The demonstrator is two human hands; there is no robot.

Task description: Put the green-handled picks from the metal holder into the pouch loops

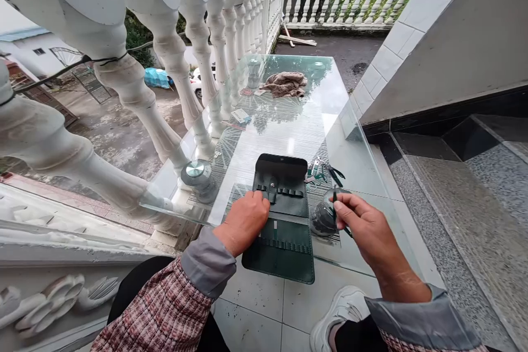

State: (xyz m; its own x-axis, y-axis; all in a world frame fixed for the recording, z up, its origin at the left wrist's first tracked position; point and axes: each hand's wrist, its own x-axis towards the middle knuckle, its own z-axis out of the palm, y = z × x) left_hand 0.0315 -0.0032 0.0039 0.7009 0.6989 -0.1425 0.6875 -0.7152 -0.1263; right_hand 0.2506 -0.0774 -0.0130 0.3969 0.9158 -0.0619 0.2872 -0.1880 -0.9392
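Observation:
An unfolded dark green tool case (284, 261) with rows of elastic loops lies near the front edge of the glass table, its lower flap overhanging. My left hand (246, 220) is closed on the case's left side, fingers curled at the loops. To the right of the case, my right hand (363, 225) pinches a slim dark tool (334, 203) upright between thumb and fingers; its exact kind is partly hidden. Beyond that hand, several small metal and green tools (315, 170) lie in a pile with black-handled pliers (336, 173).
The glass tabletop (289, 132) carries a crumpled brown cloth (284, 84) at its far end and a small white packet (241, 116) at left. White balusters (165, 66) line the left. Stone steps (462, 187) rise at right. A white shoe (340, 313) is below.

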